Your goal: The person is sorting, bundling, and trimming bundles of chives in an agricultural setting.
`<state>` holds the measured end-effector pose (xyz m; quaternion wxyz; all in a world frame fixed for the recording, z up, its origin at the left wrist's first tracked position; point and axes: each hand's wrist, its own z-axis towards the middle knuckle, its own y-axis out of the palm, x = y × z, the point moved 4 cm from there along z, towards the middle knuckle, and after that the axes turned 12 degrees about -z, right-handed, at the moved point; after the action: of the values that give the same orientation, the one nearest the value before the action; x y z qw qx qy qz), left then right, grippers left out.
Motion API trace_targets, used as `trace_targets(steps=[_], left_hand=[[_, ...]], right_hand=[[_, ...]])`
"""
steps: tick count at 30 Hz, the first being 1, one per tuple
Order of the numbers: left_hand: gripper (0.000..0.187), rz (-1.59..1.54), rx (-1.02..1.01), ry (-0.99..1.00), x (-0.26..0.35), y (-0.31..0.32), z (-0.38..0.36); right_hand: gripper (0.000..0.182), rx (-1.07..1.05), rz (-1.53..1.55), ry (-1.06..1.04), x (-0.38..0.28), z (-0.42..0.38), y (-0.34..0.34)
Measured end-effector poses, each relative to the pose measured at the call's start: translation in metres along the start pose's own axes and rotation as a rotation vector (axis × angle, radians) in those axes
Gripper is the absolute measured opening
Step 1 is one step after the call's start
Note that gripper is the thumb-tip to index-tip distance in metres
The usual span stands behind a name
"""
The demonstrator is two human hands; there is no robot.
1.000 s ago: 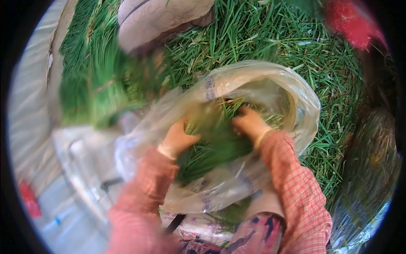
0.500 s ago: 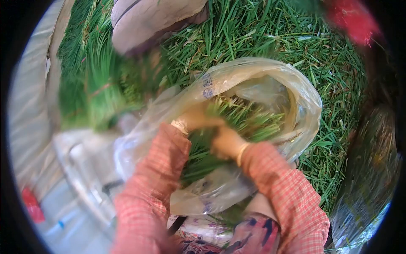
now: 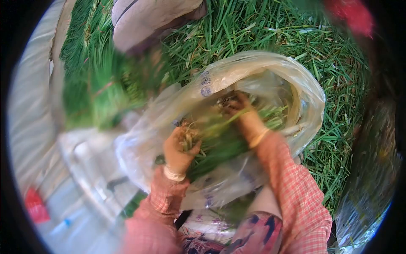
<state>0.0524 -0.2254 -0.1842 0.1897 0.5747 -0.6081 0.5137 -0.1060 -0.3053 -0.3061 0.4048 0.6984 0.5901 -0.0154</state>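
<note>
A large clear plastic bag (image 3: 311,101) with blue print lies open before me, with green chives (image 3: 220,154) inside it. My left hand (image 3: 179,148), in a pale glove, is closed around the pale root ends of a bunch at the bag's left side. Deeper in the bag, my right hand (image 3: 247,118), also gloved, has its fingers curled on more root ends and dry bits. Some loose strands stretch between the two hands, blurred by motion.
Loose chives (image 3: 330,80) cover the ground behind and right of the bag. Tied bundles (image 3: 101,91) stand at the left. A person's covered knee or leg (image 3: 156,21) is at the top. A whitish sheet (image 3: 29,127) and a red item (image 3: 36,205) lie left.
My hands, close together before, have moved apart. The left went down and left with root ends in it; the right moved up and right into the bag.
</note>
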Motion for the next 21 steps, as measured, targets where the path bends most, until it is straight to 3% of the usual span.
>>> trace_targets(steps=[1, 5, 7, 9, 11, 12, 13, 14, 17, 18, 20, 21], left_hand=[[0.033, -0.081, 0.03, 0.029, -0.009, -0.01, -0.003], [0.031, -0.132, 0.088, 0.139, -0.007, -0.042, -0.019], [0.034, -0.334, 0.066, 0.19, -0.011, -0.05, -0.027], [0.047, -0.109, 0.051, 0.231, -0.02, -0.045, -0.033], [0.054, -0.04, -0.09, 0.375, -0.013, -0.031, -0.025], [0.062, -0.325, 0.005, 0.026, 0.001, -0.013, -0.024], [0.064, -0.438, -0.071, -0.031, -0.002, 0.004, -0.022], [0.062, 0.136, -0.04, 0.276, 0.019, 0.007, -0.018], [0.066, 0.708, 0.009, 0.349, 0.044, 0.024, -0.019], [0.069, 0.698, 0.044, 0.35, 0.045, 0.026, -0.016], [0.071, 0.609, 0.045, 0.518, 0.056, 0.026, -0.015], [0.069, 0.491, 0.006, 0.485, 0.049, 0.024, -0.014]], right_hand=[[0.064, 0.028, 0.026, -0.026, -0.003, 0.004, -0.01], [0.057, 0.003, -0.141, -0.118, 0.011, 0.01, -0.014], [0.045, -0.086, -0.198, -0.17, 0.001, -0.009, 0.012], [0.038, -0.141, -0.202, -0.182, -0.001, -0.023, 0.043], [0.033, -0.248, -0.525, -0.445, 0.003, -0.027, 0.062], [0.03, -0.278, -0.402, -0.456, 0.011, -0.037, 0.077], [0.03, -0.308, -0.309, -0.276, 0.023, -0.043, 0.085], [0.031, -0.331, -0.127, -0.145, 0.021, -0.046, 0.084], [0.038, -0.339, -0.027, -0.031, 0.028, -0.045, 0.08], [0.042, -0.333, -0.066, -0.041, 0.027, -0.044, 0.081], [0.049, -0.245, -0.494, -0.345, 0.014, -0.052, 0.079], [0.054, -0.239, -0.533, -0.265, 0.01, -0.054, 0.08]])
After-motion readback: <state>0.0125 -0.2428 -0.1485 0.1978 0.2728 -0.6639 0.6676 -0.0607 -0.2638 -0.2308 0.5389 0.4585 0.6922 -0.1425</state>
